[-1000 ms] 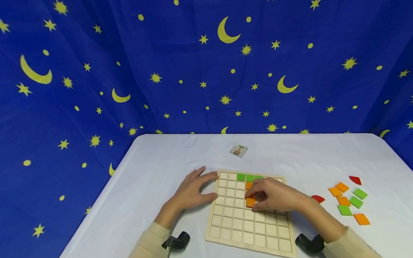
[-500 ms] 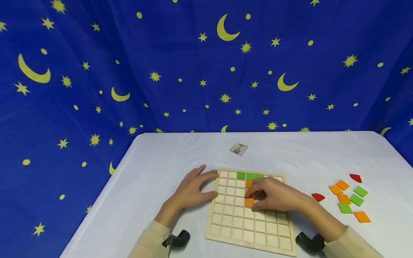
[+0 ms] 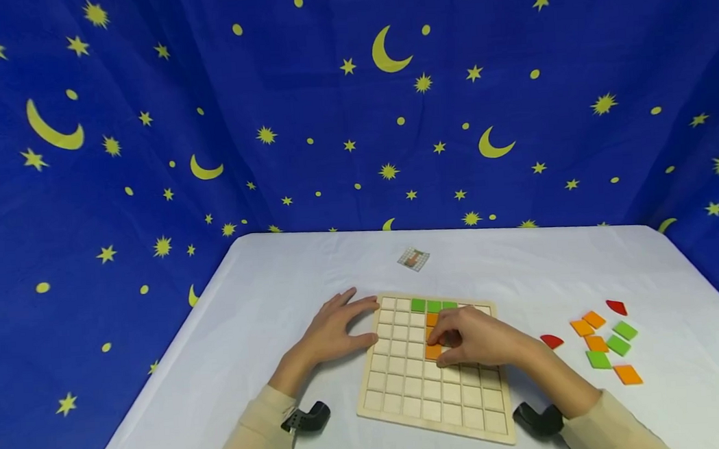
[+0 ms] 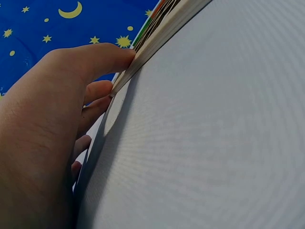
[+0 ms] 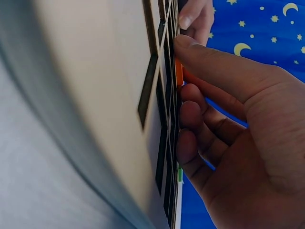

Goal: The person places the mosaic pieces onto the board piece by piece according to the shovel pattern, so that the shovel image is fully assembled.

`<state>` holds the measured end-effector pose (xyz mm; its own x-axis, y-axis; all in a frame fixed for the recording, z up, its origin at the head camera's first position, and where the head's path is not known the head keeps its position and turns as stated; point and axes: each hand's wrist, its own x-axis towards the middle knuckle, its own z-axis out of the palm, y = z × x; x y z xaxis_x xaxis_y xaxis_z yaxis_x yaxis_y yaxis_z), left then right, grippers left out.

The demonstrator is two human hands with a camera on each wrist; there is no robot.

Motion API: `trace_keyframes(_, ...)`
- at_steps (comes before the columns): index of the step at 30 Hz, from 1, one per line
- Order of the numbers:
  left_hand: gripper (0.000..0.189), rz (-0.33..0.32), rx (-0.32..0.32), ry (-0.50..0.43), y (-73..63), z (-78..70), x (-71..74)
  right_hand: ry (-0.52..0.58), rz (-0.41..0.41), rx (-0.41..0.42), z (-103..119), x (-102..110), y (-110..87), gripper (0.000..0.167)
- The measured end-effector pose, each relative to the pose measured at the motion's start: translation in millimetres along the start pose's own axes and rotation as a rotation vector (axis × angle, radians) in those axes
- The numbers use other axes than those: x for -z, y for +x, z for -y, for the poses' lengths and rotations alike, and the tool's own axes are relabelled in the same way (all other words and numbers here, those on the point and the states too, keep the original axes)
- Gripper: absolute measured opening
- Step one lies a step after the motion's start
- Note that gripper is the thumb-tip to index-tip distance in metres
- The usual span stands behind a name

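A wooden grid board (image 3: 434,427) lies on the white table. My left hand (image 3: 335,332) rests at its left edge, thumb and fingertips against the rim; the left wrist view shows the same board edge (image 4: 159,40) under the thumb. Over the upper middle of the grid, my right hand (image 3: 478,339) pinches an orange tile (image 3: 432,352) between thumb and fingers, low in its cell. In the right wrist view that orange tile (image 5: 179,71) shows edge-on beside the thumb. Above it sit another orange tile (image 3: 432,319) and a row of green tiles (image 3: 434,306). My right hand covers several cells.
Right of the board lie loose orange tiles (image 3: 627,375), green tiles (image 3: 619,345) and two red quarter-round pieces (image 3: 551,341). A small card with a grid pattern (image 3: 414,258) lies beyond the board. A blue star-and-moon cloth (image 3: 327,103) hangs behind the table.
Both hands and the tiles hold their places on the board. Only the head view has shifted slightly.
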<state>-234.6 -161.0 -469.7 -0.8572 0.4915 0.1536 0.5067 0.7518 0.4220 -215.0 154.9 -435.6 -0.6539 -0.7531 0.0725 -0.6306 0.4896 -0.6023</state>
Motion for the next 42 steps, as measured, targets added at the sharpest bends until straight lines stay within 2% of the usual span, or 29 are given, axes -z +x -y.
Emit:
trace_keyframes(11, 0.062, 0.018, 0.026, 0.0, -0.4, -2.3, -0.9, -0.024, -0.005, -0.008, 0.8, 0.7, -2.1, 0.023)
trace_keyframes(20, 0.062, 0.015, 0.023, -0.002, -0.9, -1.2, -1.2, -0.009, -0.021, -0.028, 0.0, -0.2, -2.4, 0.02)
trace_keyframes(33, 0.062, 0.02, 0.03, 0.005, -0.8, 0.2, -1.8, -0.011, -0.043, 0.012, -1.4, -2.2, -1.6, 0.015)
trace_keyframes(42, 0.062, 0.018, 0.038, 0.016, 0.0, 0.4, -1.5, -0.054, -0.062, 0.001, -1.1, -1.9, -0.4, 0.016)
